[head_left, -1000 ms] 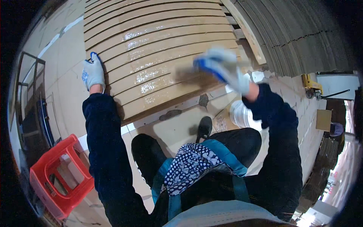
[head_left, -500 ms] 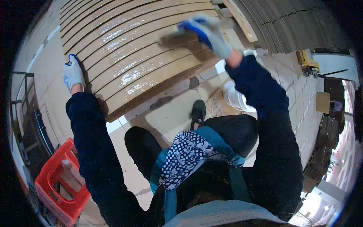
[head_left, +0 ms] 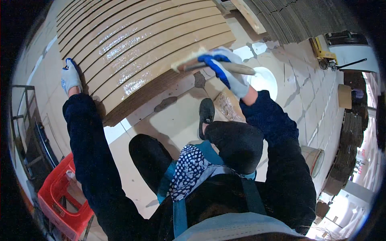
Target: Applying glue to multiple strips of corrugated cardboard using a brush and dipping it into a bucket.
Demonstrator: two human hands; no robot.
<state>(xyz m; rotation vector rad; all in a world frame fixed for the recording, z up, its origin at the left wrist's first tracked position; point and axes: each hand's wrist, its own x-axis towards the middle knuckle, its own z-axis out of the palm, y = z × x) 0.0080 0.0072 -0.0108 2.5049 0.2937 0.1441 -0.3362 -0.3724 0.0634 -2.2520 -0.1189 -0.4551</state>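
In front of me lies a stack of brown cardboard sheets (head_left: 161,47), fanned so that each sheet's edge shows as a strip. Wet, glossy patches shine along the strips. My left hand (head_left: 71,79), in a white and blue glove, is closed on the left edge of the stack. A wide brush with a wooden handle (head_left: 244,70) is gripped in my right hand (head_left: 231,72), gloved the same way. Its pale bristles are at the near edge of the stack, towards the right; whether they touch it I cannot tell.
A white bucket (head_left: 266,82) stands on the floor behind my right hand. At the left is a red plastic stool (head_left: 60,201). Grey corrugated sheets (head_left: 297,20) are piled at the far right, near a yellow pallet jack (head_left: 320,54).
My right hand has come nearer with the brush, from over the strips to the stack's near edge. My left hand stays at the left edge. The whole view has shifted slightly.
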